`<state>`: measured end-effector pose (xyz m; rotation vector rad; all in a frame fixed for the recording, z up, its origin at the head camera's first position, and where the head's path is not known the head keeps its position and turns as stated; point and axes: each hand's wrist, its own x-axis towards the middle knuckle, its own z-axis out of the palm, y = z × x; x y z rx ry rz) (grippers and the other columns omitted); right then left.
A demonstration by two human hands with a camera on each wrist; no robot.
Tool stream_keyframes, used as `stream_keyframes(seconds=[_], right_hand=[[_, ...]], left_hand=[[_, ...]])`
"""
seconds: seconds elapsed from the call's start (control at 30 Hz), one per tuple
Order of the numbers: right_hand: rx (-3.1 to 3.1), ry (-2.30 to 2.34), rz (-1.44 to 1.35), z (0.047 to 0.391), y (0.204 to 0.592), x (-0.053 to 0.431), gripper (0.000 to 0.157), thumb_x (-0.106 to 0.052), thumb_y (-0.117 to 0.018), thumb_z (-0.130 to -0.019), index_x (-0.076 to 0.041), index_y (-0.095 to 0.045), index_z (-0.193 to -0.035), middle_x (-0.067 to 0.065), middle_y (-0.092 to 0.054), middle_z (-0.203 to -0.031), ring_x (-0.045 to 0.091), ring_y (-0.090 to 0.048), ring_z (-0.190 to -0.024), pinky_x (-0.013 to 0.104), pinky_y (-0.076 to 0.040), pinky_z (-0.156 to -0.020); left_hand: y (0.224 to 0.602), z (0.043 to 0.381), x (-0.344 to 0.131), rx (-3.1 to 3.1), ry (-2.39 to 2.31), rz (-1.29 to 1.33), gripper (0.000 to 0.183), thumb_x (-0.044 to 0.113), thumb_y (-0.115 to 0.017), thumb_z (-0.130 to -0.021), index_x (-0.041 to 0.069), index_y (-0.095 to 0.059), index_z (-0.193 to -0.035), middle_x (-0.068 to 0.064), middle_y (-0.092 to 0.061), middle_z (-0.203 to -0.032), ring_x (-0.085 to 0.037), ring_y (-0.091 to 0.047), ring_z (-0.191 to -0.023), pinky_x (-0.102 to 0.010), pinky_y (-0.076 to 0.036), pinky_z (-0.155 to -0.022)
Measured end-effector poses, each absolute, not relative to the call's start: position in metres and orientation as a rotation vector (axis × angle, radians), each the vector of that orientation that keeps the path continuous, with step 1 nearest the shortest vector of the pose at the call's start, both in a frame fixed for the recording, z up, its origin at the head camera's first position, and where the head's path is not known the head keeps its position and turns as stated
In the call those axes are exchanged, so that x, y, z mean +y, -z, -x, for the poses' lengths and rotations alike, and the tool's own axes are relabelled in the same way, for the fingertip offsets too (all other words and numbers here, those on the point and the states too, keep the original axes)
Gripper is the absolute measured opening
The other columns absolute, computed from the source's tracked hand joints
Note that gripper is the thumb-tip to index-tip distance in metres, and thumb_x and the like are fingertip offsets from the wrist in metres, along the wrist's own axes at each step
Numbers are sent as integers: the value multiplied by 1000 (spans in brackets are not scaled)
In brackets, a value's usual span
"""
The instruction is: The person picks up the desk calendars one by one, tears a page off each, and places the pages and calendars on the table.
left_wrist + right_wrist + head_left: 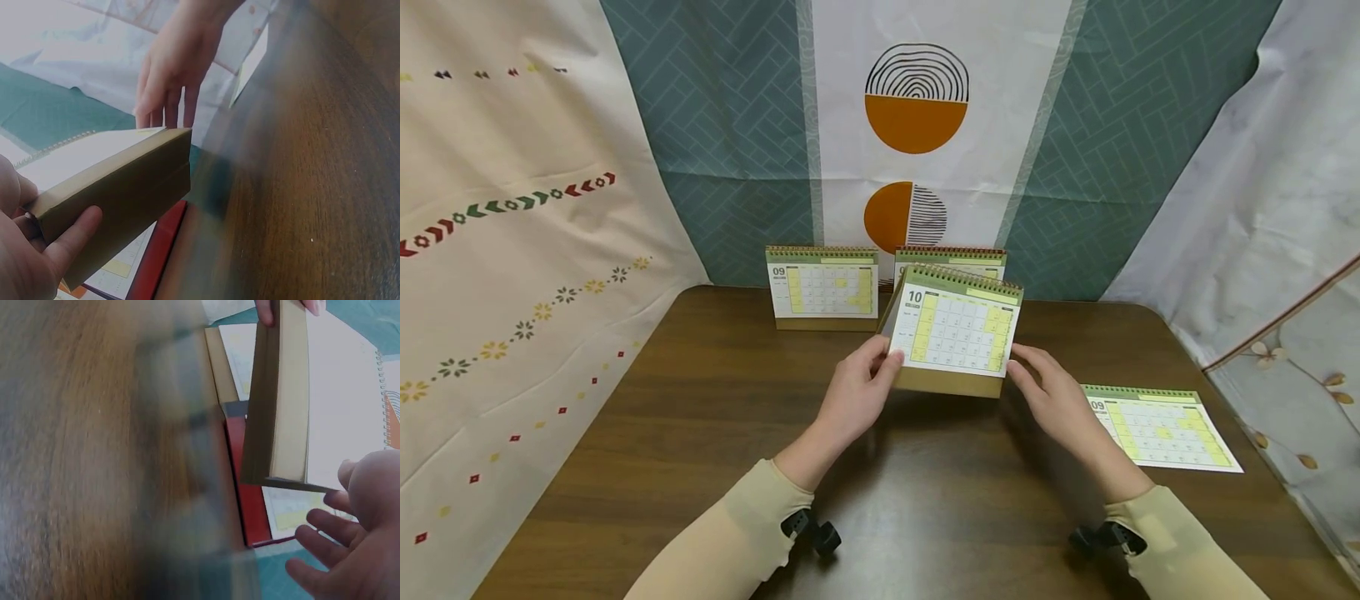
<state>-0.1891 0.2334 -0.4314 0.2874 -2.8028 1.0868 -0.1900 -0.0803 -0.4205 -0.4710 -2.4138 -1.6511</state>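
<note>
A desk calendar (958, 325) showing page 10, with a green header, a spiral top and a gold-brown base, is held tilted above the table. My left hand (859, 387) grips its lower left corner, thumb in front. In the left wrist view, a finger of the left hand (37, 250) lies along the brown base (134, 187). My right hand (1054, 400) is beside the calendar's right edge. The right wrist view shows the right hand (356, 531) with fingers spread and thumb by the calendar's corner; whether it touches is unclear.
A page-09 desk calendar (823, 292) stands at the back left. Next to it a red-based calendar (951, 260) stands partly hidden behind the held one. A loose 09 calendar sheet (1172, 429) lies on the brown table (700, 417) at right. Fabric hangs behind and at both sides.
</note>
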Motion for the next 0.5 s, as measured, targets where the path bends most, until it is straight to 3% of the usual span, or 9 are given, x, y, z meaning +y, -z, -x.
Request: stream_keyframes(seconds=[0.2,0.37,0.5], right_hand=[[-2815,-1262,-229,194,436,231,53,-37,-52,-119,-2,-53,-158,24,-55,-159,43,-52,-147,65,-42,-117],[-2701,-1661,-219,196,439,227,44,-27,-48,-121,2,-51,-153,25,-58,-152,40,-62,-135,52,-56,-106],[-2628,-1807,-170,197,440,224,36,-22,-48,-121,3,-51,-147,25,-58,-148,36,-60,-132,43,-61,-100]], left_hand=[[420,189,-79,-2426,1646,469,9,18,-65,-113,12,-71,-110,3,-57,-75,-16,-47,-67,-32,-38,-62],[422,189,-79,-2430,1653,462,9,18,-65,-113,12,-71,-110,2,-59,-76,-16,-47,-67,-32,-38,-62],[423,189,-77,-2436,1659,464,9,18,-64,-113,12,-71,-110,2,-57,-76,-16,-47,-67,-32,-38,-62]])
